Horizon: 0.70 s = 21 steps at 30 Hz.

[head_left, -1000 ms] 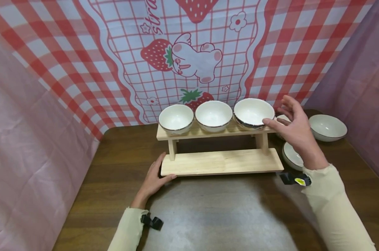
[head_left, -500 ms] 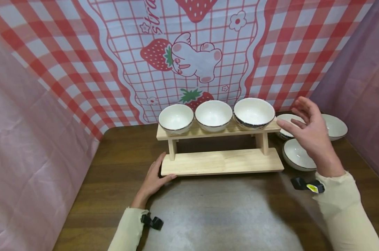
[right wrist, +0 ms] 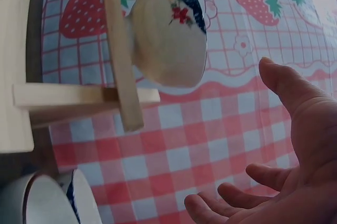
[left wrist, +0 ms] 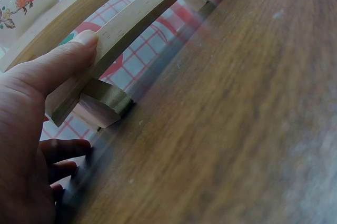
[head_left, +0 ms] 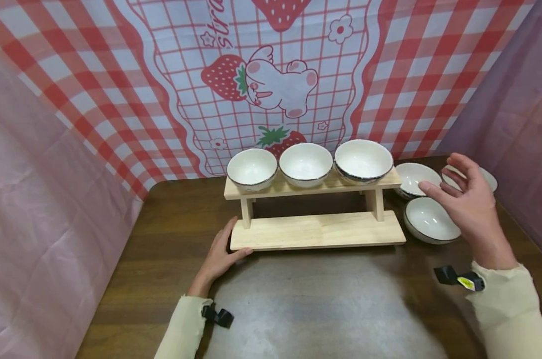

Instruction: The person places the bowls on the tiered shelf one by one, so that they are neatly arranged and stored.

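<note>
A two-tier wooden stand [head_left: 313,233] stands on the table. On its upper board are three white bowls: the left bowl [head_left: 252,168], the middle bowl [head_left: 305,164] and the right bowl [head_left: 364,160], whose outside shows a flower pattern in the right wrist view. My left hand [head_left: 218,255] holds the lower board's left end, thumb [left wrist: 71,55] on its front edge. To the right, my right hand [head_left: 470,209] hovers with fingers spread and nothing held. Near it on the table are a front bowl [head_left: 428,219], a back bowl [head_left: 414,177] and a partly hidden bowl [head_left: 488,180].
The brown wooden table [head_left: 163,239] has its back edge against a red-and-white checked cloth [head_left: 410,80] with strawberries. Pink cloth [head_left: 37,199] hangs on the left and another curtain [head_left: 517,109] on the right. A greyish sheen covers the table's front middle.
My right hand has drawn away from the right bowl on the stand, moving right and slightly down over the bowls on the table. My left hand and the stand have stayed put.
</note>
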Motion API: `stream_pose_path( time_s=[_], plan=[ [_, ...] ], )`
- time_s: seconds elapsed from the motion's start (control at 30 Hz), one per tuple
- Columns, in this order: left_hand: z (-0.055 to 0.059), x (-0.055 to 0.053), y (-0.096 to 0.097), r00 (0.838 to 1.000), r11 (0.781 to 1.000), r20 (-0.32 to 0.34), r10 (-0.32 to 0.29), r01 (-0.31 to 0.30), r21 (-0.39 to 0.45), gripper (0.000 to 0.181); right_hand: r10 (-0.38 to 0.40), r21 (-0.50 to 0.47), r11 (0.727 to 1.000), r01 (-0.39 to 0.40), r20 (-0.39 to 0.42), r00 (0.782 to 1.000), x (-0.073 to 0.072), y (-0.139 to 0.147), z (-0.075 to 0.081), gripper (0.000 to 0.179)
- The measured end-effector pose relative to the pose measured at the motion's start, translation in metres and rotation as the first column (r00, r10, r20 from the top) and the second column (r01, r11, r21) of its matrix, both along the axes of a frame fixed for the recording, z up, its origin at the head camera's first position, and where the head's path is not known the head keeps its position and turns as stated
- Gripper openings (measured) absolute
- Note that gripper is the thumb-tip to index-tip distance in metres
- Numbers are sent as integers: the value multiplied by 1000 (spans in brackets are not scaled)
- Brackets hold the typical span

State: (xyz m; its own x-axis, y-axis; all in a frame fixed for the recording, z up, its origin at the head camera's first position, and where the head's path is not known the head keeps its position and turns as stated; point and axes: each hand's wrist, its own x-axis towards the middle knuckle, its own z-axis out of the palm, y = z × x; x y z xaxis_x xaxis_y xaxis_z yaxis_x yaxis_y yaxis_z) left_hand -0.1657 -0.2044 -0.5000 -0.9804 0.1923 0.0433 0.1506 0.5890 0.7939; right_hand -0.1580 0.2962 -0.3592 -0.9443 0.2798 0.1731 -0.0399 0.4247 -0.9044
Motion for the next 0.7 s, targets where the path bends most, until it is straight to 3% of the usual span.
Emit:
stream_pose_path(
  time_s=[0.4,0.7],
  plan=[
    [0,0,0,1000,1000,11,4,-4,3,99,-9,-17,1000,9,-29,1000,15,24,-20,75],
    [0,0,0,1000,1000,5,6,-6,-2,99,-5,120,993,-7,100,995,26,38,-37,85]
  ],
)
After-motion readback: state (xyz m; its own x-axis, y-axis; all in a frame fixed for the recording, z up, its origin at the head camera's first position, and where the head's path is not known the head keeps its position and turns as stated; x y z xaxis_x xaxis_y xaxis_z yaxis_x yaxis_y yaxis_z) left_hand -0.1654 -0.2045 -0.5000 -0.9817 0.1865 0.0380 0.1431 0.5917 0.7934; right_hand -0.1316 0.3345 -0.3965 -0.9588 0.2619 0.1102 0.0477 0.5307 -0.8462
